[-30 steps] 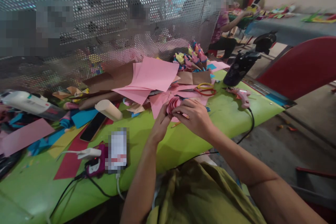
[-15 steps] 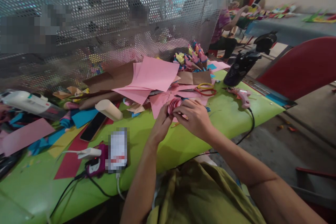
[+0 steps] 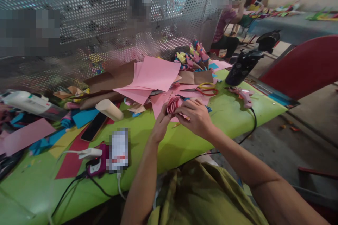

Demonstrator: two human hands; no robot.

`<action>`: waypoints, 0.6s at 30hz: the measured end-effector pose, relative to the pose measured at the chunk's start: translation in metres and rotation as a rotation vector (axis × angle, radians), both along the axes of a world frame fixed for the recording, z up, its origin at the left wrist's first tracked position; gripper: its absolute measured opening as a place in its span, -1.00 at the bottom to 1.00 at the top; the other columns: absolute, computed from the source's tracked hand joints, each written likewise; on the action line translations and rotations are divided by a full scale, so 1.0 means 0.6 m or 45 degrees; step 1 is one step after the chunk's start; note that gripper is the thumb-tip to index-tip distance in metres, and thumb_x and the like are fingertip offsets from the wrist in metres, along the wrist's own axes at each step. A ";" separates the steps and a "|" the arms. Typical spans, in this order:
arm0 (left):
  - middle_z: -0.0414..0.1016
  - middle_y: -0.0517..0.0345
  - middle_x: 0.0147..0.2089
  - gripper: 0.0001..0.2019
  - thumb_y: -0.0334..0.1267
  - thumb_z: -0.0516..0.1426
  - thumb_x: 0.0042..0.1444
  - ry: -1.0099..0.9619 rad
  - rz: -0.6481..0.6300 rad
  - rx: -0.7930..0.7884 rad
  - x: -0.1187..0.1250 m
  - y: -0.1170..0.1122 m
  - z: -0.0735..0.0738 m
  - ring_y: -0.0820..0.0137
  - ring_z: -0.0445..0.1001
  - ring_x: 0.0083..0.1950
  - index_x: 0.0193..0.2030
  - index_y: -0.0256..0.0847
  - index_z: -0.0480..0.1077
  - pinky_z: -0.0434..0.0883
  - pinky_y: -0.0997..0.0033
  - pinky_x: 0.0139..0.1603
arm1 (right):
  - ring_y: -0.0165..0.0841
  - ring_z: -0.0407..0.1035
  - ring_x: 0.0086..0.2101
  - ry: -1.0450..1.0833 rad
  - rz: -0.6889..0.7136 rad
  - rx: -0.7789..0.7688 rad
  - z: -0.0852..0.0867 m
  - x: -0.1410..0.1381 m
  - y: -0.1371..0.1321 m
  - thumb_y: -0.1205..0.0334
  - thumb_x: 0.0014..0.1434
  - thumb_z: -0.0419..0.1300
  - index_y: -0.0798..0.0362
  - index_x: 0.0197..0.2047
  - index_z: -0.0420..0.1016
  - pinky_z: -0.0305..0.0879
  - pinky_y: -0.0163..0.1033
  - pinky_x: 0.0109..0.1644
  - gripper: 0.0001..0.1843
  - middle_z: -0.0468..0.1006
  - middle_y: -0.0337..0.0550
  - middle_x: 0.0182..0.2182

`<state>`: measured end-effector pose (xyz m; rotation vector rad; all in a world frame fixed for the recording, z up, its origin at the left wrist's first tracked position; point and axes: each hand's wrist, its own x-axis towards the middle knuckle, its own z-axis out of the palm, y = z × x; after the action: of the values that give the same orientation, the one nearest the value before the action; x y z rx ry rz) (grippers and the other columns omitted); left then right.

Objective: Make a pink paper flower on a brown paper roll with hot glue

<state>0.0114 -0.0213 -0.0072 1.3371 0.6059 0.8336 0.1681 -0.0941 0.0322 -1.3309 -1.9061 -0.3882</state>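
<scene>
Between my hands is a pink and red bundle of layered paper strips (image 3: 174, 104), its edges curved in a fan-like stack. My left hand (image 3: 161, 123) is closed around its left side. On the right side, the bent fingers of my right hand (image 3: 194, 115) grip the same bundle, thumb and forefinger close together. Behind it lie large pink paper sheets (image 3: 158, 72) and scissors (image 3: 206, 88) with yellow and red handles. A pencil-like stick (image 3: 176, 124) shows on the table just below my hands.
A pink glue gun (image 3: 245, 96) and dark tumbler (image 3: 244, 66) stand to the right on the green table (image 3: 224, 123). Left are a phone (image 3: 93, 126), a paper roll (image 3: 109, 109), a purple power strip (image 3: 97, 165) and a charging phone (image 3: 118, 149). A perforated metal panel (image 3: 105, 17) rises behind; a person (image 3: 224, 24) sits beyond.
The paper bundle has turned slightly and its layers have spread wider toward the left between my fingers. Both hands keep their hold. The person beyond has raised an arm.
</scene>
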 end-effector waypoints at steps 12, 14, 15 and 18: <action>0.47 0.08 0.19 -0.52 -0.15 0.19 0.17 0.022 -0.061 0.142 0.000 0.001 0.004 0.20 0.39 0.24 0.24 -0.07 0.34 0.29 0.16 0.33 | -0.29 0.36 -0.31 -0.024 -0.003 0.002 -0.003 0.004 0.001 0.27 0.34 0.17 0.00 -0.30 0.58 0.10 -0.18 -0.22 -0.81 0.52 -0.16 -0.39; 0.47 0.09 0.17 -0.54 -0.16 0.17 0.18 0.064 -0.040 0.196 0.000 0.001 0.007 0.22 0.38 0.22 0.24 -0.08 0.34 0.28 0.17 0.33 | -0.29 0.36 -0.31 -0.024 0.008 0.019 -0.004 0.004 0.001 0.28 0.35 0.16 0.01 -0.30 0.58 0.10 -0.17 -0.23 -0.80 0.53 -0.16 -0.39; 0.47 0.09 0.17 -0.55 -0.17 0.16 0.19 0.085 -0.026 0.219 0.000 0.001 0.008 0.22 0.38 0.21 0.23 -0.08 0.34 0.27 0.17 0.33 | -0.29 0.36 -0.31 -0.024 0.013 0.027 -0.005 0.004 0.001 0.28 0.35 0.16 0.01 -0.30 0.57 0.09 -0.17 -0.23 -0.80 0.53 -0.16 -0.39; 0.47 0.09 0.17 -0.58 -0.23 0.11 0.19 0.137 0.002 0.278 0.002 -0.001 0.011 0.21 0.39 0.22 0.21 -0.09 0.34 0.27 0.16 0.33 | -0.29 0.36 -0.32 -0.016 0.014 0.024 -0.006 0.005 0.000 0.28 0.35 0.16 0.01 -0.30 0.57 0.09 -0.17 -0.24 -0.80 0.53 -0.16 -0.39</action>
<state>0.0127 -0.0218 -0.0006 1.5881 0.6130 0.8511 0.1709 -0.0938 0.0284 -1.3079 -1.9146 -0.4089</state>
